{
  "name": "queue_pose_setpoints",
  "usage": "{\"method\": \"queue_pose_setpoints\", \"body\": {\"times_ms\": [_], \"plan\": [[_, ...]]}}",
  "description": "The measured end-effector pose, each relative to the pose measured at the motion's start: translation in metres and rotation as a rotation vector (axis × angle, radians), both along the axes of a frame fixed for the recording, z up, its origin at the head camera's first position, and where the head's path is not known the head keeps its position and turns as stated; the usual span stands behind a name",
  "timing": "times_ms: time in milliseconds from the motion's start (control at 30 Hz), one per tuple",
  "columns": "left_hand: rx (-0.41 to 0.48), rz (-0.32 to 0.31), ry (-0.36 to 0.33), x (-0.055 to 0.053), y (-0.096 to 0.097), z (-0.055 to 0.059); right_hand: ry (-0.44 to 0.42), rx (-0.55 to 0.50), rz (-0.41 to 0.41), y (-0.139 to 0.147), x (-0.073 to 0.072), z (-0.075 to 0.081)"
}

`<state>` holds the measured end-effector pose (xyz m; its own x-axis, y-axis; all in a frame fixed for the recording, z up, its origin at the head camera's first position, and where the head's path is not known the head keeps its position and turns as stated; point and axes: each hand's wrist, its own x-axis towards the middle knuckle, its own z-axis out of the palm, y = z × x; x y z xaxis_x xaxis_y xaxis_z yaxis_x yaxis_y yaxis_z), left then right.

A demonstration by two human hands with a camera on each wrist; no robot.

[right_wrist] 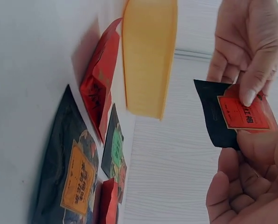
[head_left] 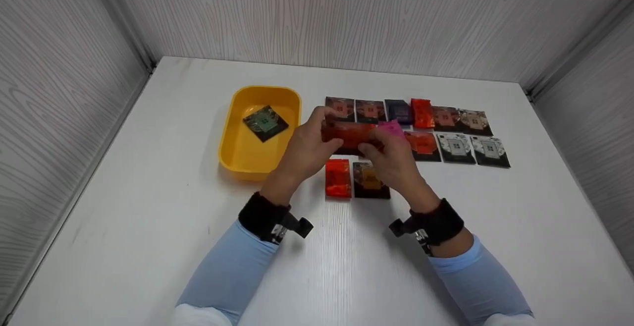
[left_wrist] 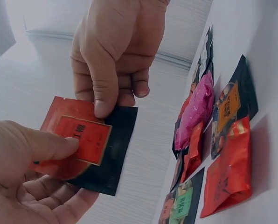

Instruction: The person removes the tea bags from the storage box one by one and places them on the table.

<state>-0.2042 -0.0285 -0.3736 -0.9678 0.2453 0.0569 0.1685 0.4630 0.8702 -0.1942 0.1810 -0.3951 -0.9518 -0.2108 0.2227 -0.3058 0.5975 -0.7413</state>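
Both hands hold a flat red-and-black packet [head_left: 349, 135] with a red printed label, raised above the table. My left hand [head_left: 308, 148] grips one end, thumb on the printed face and fingers behind, as the left wrist view shows. At the other end, my right hand [head_left: 394, 163] pinches the packet's edge between thumb and fingers. Below the hands lie a shiny red sachet [head_left: 338, 178] and a black packet with an orange label [head_left: 371, 180]. A pink sachet [left_wrist: 197, 109] lies just beyond the right hand, partly hidden in the head view.
A yellow tray [head_left: 247, 156] stands left of the hands, with a black packet with a green label [head_left: 266, 123] inside. Rows of packets lie behind and to the right, including white-and-black packets [head_left: 455, 148] and an upper red sachet [head_left: 422, 113]. A panelled wall [head_left: 317, 19] closes off the back.
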Motion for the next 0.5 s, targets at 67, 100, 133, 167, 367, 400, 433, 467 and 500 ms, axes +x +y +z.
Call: {"method": "queue_pose_setpoints", "body": {"times_ms": [67, 100, 133, 167, 367, 400, 433, 467, 500], "plan": [[0.007, 0.024, -0.045, 0.000, -0.001, -0.001, -0.022, -0.042, -0.003, 0.001, 0.000, -0.001], [0.004, 0.030, -0.055, 0.000, -0.001, -0.001, -0.017, -0.057, -0.001, 0.001, 0.001, -0.001], [0.000, 0.032, -0.060, 0.001, 0.000, -0.002, 0.001, -0.067, 0.006, 0.001, 0.002, -0.001], [-0.004, 0.032, -0.063, 0.001, 0.000, -0.003, 0.026, -0.076, 0.019, 0.001, 0.002, -0.002], [-0.044, -0.014, -0.076, 0.004, 0.007, -0.005, 0.138, -0.066, 0.125, 0.005, 0.006, -0.007], [-0.055, -0.028, -0.080, 0.005, 0.008, -0.006, 0.121, -0.059, 0.121, 0.006, 0.007, -0.008], [-0.071, -0.041, -0.087, 0.005, 0.009, -0.006, 0.093, -0.059, 0.110, 0.008, 0.008, -0.008], [-0.085, -0.056, -0.093, 0.005, 0.010, -0.007, 0.063, -0.058, 0.094, 0.011, 0.008, -0.008], [-0.101, -0.068, -0.100, 0.006, 0.010, -0.007, 0.031, -0.050, 0.067, 0.014, 0.009, -0.008]]}}
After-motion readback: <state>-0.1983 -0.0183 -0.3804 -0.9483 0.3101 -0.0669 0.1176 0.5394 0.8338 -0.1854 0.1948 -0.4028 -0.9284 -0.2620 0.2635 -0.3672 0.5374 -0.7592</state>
